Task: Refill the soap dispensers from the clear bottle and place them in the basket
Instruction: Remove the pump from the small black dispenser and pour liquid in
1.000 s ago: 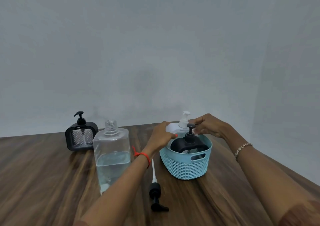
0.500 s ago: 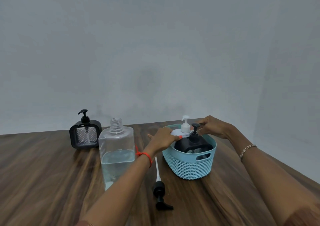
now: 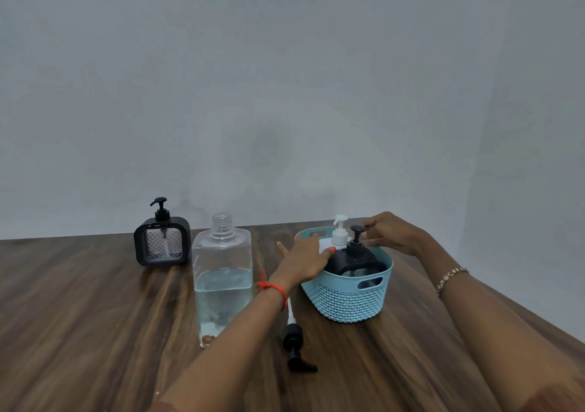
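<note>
The white dispenser [image 3: 339,237] now sits lower in the basket [image 3: 348,304], left hand [image 3: 304,261] flattened open on it, right hand [image 3: 392,233] loosely curled beside.

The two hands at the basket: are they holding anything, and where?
Left hand rests on the white dispenser's body in the basket. Right hand touches the black dispenser's pump top; a closed grip cannot be told.

Both our arms reach forward from the bottom edge. Our left hand [image 3: 302,261] lies palm down with the fingers spread flat and the thumb pointing away to the left; a red thread is tied around its wrist. Our right hand [image 3: 392,233] is held a little higher and further forward, the fingers bent and drawn together to the left. A beaded bracelet sits on the right wrist.
</note>
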